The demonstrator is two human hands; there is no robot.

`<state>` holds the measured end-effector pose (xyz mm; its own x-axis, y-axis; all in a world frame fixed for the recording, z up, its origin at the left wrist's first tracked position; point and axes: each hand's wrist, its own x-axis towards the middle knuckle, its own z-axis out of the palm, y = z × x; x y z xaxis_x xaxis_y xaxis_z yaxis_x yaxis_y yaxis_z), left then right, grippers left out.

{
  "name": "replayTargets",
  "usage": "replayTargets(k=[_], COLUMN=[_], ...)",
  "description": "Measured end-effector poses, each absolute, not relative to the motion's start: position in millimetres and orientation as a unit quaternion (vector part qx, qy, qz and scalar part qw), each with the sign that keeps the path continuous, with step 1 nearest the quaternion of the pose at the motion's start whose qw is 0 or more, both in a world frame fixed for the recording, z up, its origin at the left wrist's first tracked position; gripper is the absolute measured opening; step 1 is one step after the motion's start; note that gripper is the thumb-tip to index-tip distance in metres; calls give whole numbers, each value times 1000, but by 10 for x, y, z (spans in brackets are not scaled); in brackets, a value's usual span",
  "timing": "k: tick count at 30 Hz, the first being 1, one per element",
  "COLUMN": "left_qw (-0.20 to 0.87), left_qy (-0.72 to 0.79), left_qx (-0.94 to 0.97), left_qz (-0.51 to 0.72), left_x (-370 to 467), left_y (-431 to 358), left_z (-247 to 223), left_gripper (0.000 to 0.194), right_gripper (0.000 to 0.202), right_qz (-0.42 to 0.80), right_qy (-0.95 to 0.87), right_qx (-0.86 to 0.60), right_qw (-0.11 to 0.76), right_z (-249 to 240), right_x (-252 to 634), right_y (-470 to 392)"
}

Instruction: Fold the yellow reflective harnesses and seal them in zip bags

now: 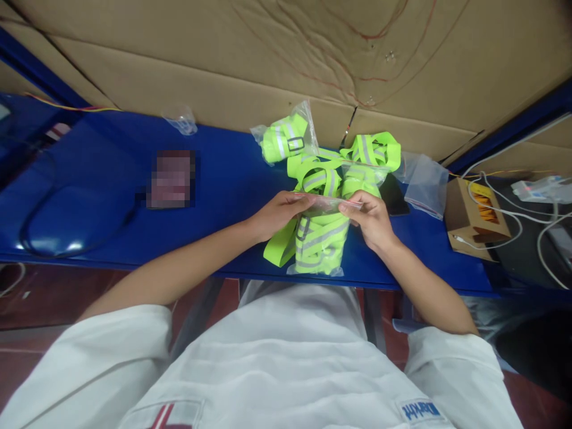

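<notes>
A clear zip bag with a red line along its top stands in front of me, holding a folded neon-yellow reflective strap with grey stripes and a dark buckle. My left hand pinches the left end of the bag's top edge between thumb and fingers. At the right end, my right hand grips the same edge. Loose reflective straps lie just behind the bag. Another bagged strap sits farther back, and more yellow straps are heaped to its right.
Empty clear bags lie right of the straps, beside a dark flat object. An open cardboard box and white cables occupy the right end. On the blue table, a blurred-out item lies left. Cardboard walls the back.
</notes>
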<state>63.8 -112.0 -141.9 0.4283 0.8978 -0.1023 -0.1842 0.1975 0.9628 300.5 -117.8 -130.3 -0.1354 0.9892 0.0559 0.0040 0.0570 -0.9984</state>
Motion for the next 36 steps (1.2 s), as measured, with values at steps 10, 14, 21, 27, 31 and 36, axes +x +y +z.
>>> replayTargets(k=[10, 14, 21, 27, 31, 36], left_qw=[660, 651, 640, 600, 576, 596], left_qy=[388, 378, 384, 414, 419, 394], left_qx=[466, 485, 514, 528, 551, 586], left_qz=[443, 445, 422, 436, 435, 383], left_x=[707, 688, 681, 706, 667, 625], left_y=[-1237, -1246, -1231, -1263, -1196, -1142], left_z=[-1396, -1410, -1468, -1494, -1510, -1465], left_gripper=[43, 42, 44, 42, 40, 36], right_gripper=[46, 48, 42, 47, 42, 27], right_qz=[504, 488, 504, 480, 478, 485], right_qy=[-628, -629, -619, -621, -640, -671], right_qx=[-424, -439, -458, -468, -453, -420], right_qw=[415, 416, 390, 407, 396, 372], right_z=[-1243, -1245, -1268, -1316, -1332, -1357], right_x=[2982, 2973, 3020, 2965, 2949, 2948], right_y=[-1255, -1247, -1227, -1244, -1253, -1267])
